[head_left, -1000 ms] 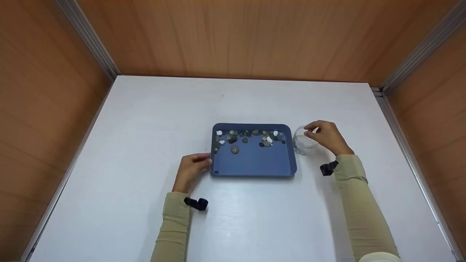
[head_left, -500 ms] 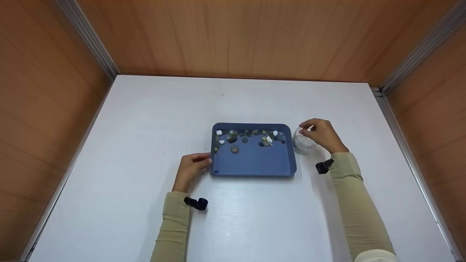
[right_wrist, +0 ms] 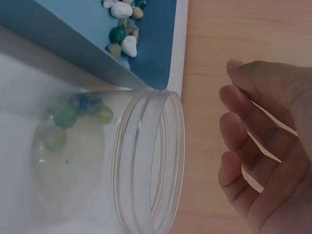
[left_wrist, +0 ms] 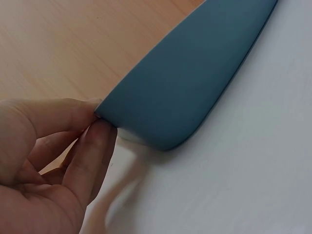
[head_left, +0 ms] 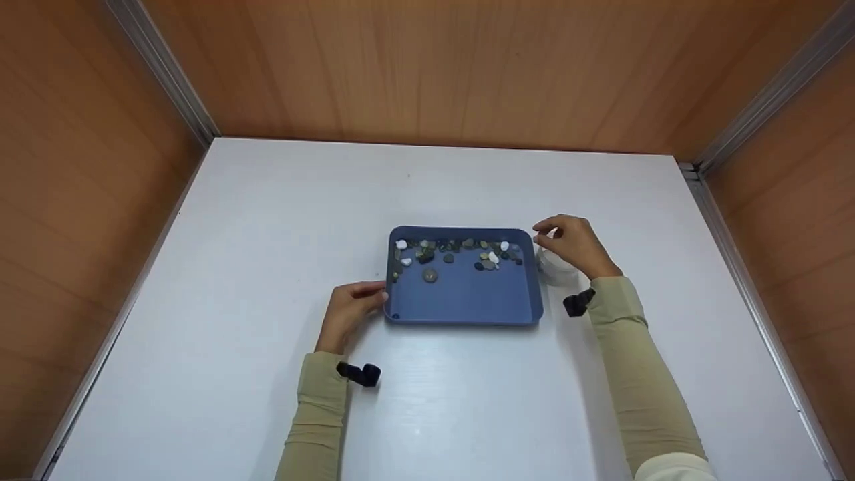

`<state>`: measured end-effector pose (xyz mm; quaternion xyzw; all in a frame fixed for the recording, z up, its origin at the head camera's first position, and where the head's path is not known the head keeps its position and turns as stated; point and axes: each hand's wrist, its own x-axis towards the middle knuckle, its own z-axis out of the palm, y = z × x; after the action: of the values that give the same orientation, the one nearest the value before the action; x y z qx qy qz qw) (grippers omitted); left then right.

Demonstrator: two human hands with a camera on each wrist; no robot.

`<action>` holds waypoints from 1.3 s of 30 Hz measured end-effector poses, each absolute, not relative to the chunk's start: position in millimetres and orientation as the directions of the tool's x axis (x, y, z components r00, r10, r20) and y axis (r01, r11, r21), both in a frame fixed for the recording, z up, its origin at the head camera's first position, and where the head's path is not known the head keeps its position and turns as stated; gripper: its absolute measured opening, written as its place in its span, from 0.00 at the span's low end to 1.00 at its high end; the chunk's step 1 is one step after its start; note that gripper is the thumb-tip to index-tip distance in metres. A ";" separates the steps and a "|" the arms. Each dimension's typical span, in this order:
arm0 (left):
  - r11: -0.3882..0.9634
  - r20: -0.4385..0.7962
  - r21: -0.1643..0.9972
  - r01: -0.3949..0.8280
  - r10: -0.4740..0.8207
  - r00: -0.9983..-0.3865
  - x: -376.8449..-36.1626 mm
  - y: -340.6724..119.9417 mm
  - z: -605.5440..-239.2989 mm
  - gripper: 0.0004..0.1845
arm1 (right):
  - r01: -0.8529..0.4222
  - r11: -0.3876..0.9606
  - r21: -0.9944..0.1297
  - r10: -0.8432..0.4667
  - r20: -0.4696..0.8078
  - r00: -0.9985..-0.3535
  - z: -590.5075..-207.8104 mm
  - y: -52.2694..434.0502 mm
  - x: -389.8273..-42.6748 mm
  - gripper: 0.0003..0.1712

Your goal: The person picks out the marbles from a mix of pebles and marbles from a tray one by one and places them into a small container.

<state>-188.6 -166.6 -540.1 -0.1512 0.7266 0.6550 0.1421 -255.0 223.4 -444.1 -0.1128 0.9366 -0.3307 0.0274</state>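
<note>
A blue tray [head_left: 474, 297] lies on the white table, with several pebbles and stones along its far and left sides. My left hand [head_left: 347, 312] pinches the tray's left rim between thumb and fingers; the left wrist view shows this grip at the tray's edge. Beside the tray's right side stands a clear jar [right_wrist: 139, 161], lidless, with several coloured glass marbles [right_wrist: 66, 117] at its bottom. Above the jar hovers my right hand [head_left: 576, 244], its fingers loosely bent and apart. In the right wrist view nothing shows between the thumb and fingers.
White stones [right_wrist: 122, 9] and a green glass marble [right_wrist: 117, 34] lie in the tray's far right part. A round brownish stone [head_left: 430, 274] sits apart towards the left. Wood-grained panels [head_left: 427, 73] enclose the table [head_left: 287, 200] at the back and sides.
My right hand has moved left from over the jar towards the tray's far right corner. My left hand keeps its hold on the rim, and the tray stays in place.
</note>
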 end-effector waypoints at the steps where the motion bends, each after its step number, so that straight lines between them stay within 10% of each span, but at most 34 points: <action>1: 0.101 -0.405 0.908 -0.406 -0.035 -0.914 -188.6 -166.8 -540.0 0.16 | -0.191 0.752 -0.631 -0.230 0.021 -0.973 -444.6 222.0 -255.4 0.14; 39: 0.108 -0.397 0.911 -0.398 -0.034 -0.917 -189.3 -167.1 -540.6 0.16 | -0.126 0.698 -0.705 -0.254 -0.080 -0.964 -464.7 168.3 -276.3 0.16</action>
<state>-189.3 -167.1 -540.6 -0.1477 0.7311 0.6512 0.1400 -276.3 168.3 -464.7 -0.1037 0.9175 -0.3744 0.0857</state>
